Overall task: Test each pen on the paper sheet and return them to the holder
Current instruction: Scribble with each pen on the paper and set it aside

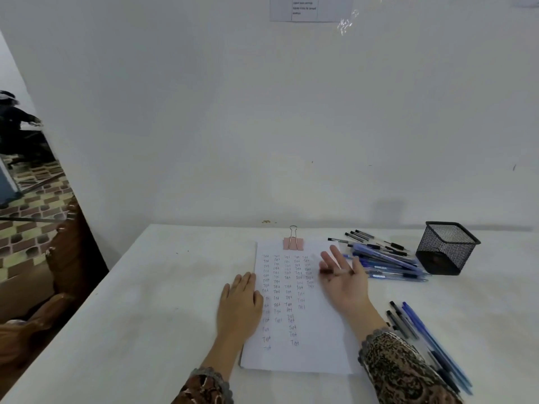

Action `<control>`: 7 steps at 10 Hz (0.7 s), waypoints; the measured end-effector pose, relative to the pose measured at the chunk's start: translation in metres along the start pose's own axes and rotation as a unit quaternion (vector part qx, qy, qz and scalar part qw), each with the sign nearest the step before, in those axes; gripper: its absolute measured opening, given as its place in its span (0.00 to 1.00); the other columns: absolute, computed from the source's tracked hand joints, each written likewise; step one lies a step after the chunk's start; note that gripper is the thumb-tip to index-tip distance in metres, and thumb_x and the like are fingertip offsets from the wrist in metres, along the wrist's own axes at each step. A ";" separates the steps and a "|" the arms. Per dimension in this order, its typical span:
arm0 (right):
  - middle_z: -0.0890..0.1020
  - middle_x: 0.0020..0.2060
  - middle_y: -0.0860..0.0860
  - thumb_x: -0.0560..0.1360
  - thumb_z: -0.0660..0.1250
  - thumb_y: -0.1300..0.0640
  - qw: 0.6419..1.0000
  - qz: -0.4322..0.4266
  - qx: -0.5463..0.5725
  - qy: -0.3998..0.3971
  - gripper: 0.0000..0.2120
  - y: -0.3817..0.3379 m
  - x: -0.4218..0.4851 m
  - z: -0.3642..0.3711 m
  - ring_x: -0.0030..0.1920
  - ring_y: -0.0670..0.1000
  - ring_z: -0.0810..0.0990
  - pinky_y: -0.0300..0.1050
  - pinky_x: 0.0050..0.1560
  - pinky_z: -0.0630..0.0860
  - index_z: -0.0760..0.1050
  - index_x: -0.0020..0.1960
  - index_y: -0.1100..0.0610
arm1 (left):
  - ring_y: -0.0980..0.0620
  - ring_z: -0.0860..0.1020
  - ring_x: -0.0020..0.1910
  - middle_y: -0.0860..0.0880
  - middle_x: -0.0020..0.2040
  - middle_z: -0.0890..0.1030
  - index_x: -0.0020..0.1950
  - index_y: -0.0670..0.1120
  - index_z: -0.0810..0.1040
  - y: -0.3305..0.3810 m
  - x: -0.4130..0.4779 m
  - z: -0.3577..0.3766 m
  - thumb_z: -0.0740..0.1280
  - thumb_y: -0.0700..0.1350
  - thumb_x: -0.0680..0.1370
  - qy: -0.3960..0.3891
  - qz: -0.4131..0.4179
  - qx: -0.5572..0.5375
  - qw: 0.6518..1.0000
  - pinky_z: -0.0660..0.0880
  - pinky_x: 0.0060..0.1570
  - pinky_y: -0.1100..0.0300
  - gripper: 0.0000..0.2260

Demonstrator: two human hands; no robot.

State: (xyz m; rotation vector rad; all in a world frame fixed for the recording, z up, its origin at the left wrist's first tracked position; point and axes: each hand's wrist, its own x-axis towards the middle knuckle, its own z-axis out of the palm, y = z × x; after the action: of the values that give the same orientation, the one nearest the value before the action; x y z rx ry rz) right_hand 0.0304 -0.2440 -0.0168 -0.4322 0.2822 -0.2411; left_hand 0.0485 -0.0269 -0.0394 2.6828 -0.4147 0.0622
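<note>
Hands both open: left hand flat, palm down, on the paper sheet at its left edge; right hand raised palm-up, fingers spread, blurred, near loose pens beside the holder.

A plain white wall is filling most of the view, with a printed notice hanging taped at its top edge. A white surface is butting against the wall's foot under soft, even light. At the left, a brick-patterned tiled floor is showing past carved brown wooden furniture standing beside the surface's edge.
</note>
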 end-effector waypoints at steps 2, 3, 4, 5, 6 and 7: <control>0.82 0.36 0.60 0.75 0.61 0.43 0.996 -0.006 -0.092 -0.002 0.23 -0.001 -0.001 0.002 0.33 0.54 0.84 0.41 0.34 0.82 0.78 0.41 0.64 | 0.55 0.48 0.76 0.53 0.77 0.52 0.76 0.47 0.50 -0.001 0.001 0.002 0.47 0.47 0.82 0.002 -0.001 0.006 1.000 0.44 0.75 0.56 0.22; 0.79 0.35 0.58 0.69 0.68 0.69 0.980 -0.062 -0.185 -0.028 0.04 -0.001 0.002 0.002 0.34 0.51 0.84 0.37 0.36 0.81 0.74 0.38 0.63 | 0.55 0.48 0.76 0.53 0.77 0.52 0.76 0.47 0.50 -0.001 0.002 0.002 0.47 0.48 0.82 0.001 0.000 0.008 1.000 0.44 0.75 0.56 0.23; 0.78 0.28 0.55 0.74 0.64 0.71 0.935 -0.114 -0.335 -0.018 0.07 0.002 0.001 0.003 0.25 0.48 0.77 0.35 0.28 0.74 0.72 0.46 0.60 | 0.55 0.49 0.76 0.53 0.77 0.53 0.76 0.47 0.51 -0.001 0.002 0.003 0.47 0.48 0.82 0.005 0.000 0.006 1.000 0.44 0.75 0.56 0.22; 0.69 0.26 0.51 0.73 0.62 0.75 0.891 -0.174 -0.420 0.004 0.18 0.009 0.002 0.000 0.22 0.44 0.69 0.34 0.28 0.68 0.67 0.34 0.55 | 0.55 0.49 0.76 0.53 0.77 0.53 0.76 0.47 0.51 -0.001 0.002 0.003 0.47 0.48 0.82 0.006 -0.002 0.004 1.000 0.44 0.75 0.56 0.22; 0.59 0.25 0.45 0.67 0.58 0.80 0.864 -0.217 -0.454 0.020 0.28 0.020 -0.002 0.003 0.24 0.41 0.59 0.34 0.35 0.60 0.56 0.26 0.50 | 0.55 0.49 0.76 0.53 0.77 0.53 0.76 0.47 0.51 -0.001 0.001 0.004 0.47 0.48 0.82 0.007 -0.001 0.008 1.000 0.44 0.75 0.56 0.22; 0.57 0.28 0.49 0.66 0.59 0.80 0.830 -0.228 -0.509 0.014 0.25 0.023 -0.009 0.009 0.24 0.42 0.56 0.31 0.28 0.56 0.53 0.28 0.53 | 0.54 0.49 0.76 0.52 0.77 0.53 0.76 0.47 0.51 -0.001 0.001 0.004 0.47 0.47 0.82 0.010 -0.003 0.005 1.000 0.44 0.74 0.56 0.22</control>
State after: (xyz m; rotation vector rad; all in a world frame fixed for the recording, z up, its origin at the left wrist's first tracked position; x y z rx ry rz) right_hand 0.0284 -0.2181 -0.0171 -1.5754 0.3190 -0.5642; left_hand 0.0501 -0.0278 -0.0429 2.6911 -0.4020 0.0896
